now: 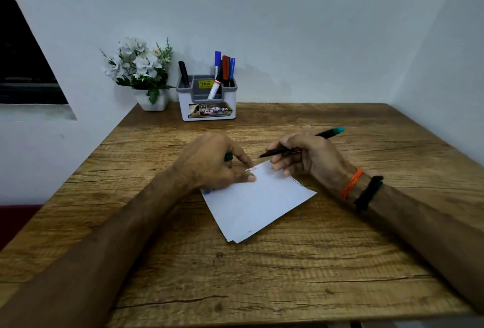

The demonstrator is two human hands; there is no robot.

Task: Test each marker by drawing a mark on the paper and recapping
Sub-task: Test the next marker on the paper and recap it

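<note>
Now right hand (306,156) gripping marker (301,145) above paper (259,204), left hand (214,162) pinching cap (228,157)

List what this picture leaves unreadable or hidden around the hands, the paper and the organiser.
Head view only:
- Green cap: mostly buried in the left hand; its shape is hidden.
- White paper sheet: its near-left corner lies under that hand; the coloured marks are too small to read.
- Black marker with teal end in the right hand: tip too small to tell if it is wet.
- Grey-and-white desk organiser: label print blurred; marker bottoms hidden by its walls.
</note>
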